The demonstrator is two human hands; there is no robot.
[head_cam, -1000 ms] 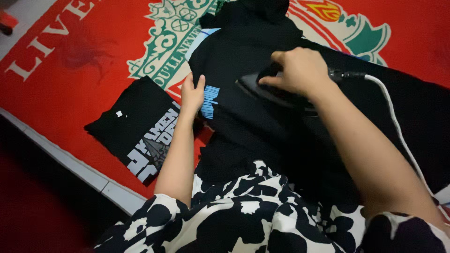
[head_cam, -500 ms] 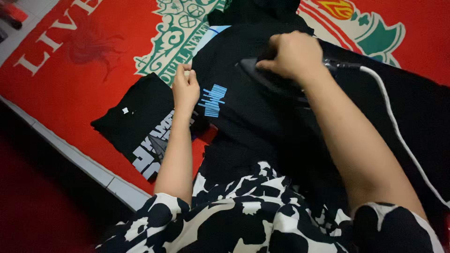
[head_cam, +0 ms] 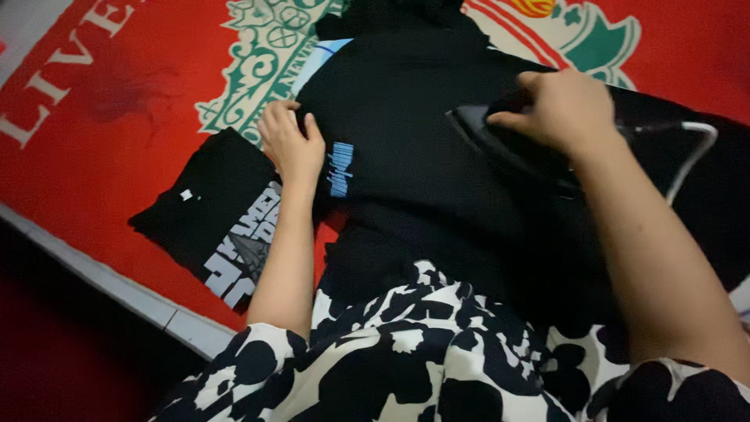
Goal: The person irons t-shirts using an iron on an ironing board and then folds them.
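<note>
1. Right hand [head_cam: 558,109] wraps closed over the handle of the black iron [head_cam: 508,148], which sits on the black shirt [head_cam: 414,156] spread over the red printed cloth [head_cam: 101,148].
2. Left hand [head_cam: 291,144] lies flat, fingers loosely curled, pinning the shirt's edge beside its blue print.
3. Best done, I'd say, with fabric held taut and slow, even strokes.
4. Both forearms reach forward, the right wrist bent down.
</note>
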